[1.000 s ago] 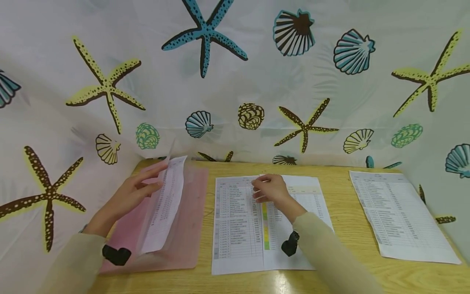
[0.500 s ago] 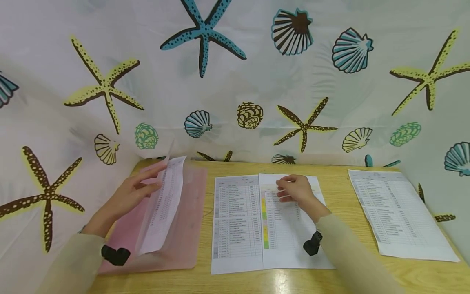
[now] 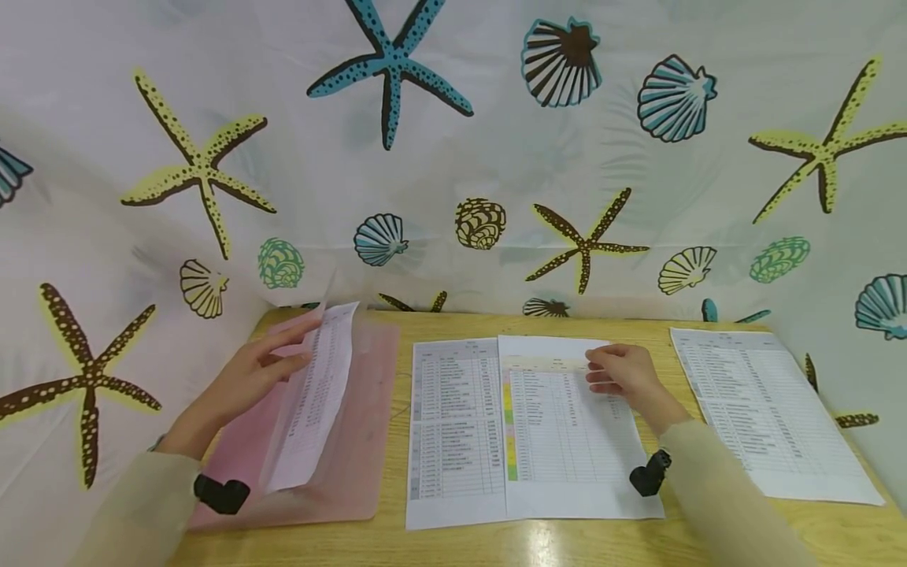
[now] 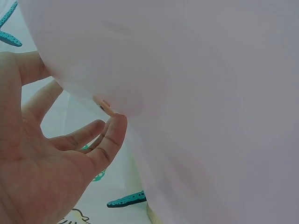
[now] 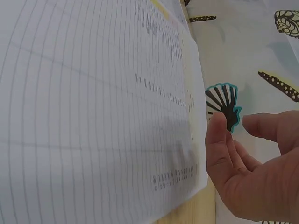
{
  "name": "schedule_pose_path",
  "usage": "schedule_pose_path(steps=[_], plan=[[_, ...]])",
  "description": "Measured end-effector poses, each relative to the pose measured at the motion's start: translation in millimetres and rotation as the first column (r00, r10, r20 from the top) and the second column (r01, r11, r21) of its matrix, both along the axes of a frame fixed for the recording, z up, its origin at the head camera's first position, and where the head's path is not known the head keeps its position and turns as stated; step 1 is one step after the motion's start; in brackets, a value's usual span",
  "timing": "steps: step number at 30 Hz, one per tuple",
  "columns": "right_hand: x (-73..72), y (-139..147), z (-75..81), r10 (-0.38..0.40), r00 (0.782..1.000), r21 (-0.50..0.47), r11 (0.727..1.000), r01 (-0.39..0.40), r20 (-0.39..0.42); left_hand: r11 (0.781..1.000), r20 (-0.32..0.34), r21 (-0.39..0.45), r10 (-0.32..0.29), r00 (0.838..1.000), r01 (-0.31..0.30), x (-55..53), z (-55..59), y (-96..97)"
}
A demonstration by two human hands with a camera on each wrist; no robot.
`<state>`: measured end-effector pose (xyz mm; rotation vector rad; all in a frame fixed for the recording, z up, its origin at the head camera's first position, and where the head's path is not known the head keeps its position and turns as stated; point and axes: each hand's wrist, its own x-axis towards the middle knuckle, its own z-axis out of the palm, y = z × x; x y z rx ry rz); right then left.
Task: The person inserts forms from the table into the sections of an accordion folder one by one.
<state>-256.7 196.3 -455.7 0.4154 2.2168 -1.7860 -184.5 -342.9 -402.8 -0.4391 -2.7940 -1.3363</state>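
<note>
My left hand holds a translucent plastic sleeve of the pink folder raised, with its fingertips at the edge. A printed sheet stands tilted with it. In the left wrist view the plastic sleeve fills most of the picture and partly hides the fingers. Over the right side of a printed table with a coloured column, my right hand hovers, fingers loosely curled and holding nothing. In the right wrist view its thumb and fingers are apart. Another printed list lies left of that sheet, edges meeting.
A further printed sheet lies at the right side of the wooden table. A white curtain with starfish and shells closes off the back and both sides.
My right hand has moved right, from the seam between the two middle sheets to the right part of the coloured-column sheet. The left hand and raised sleeve have hardly moved.
</note>
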Motion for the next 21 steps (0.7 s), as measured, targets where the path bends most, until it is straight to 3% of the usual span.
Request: schedule_pose_path(steps=[9, 21], plan=[[3.9, 32.3, -12.9, -0.065, 0.996, 0.131, 0.99, 0.058, 0.056, 1.0, 0.022, -0.008, 0.001, 1.0, -0.001, -0.3, -0.2, 1.6], [8.1, 59.3, -23.2, -0.094, 0.992, 0.178, 0.981, 0.078, 0.082, 1.0, 0.029, 0.003, -0.005, 1.0, 0.005, -0.1, 0.7, 2.3]])
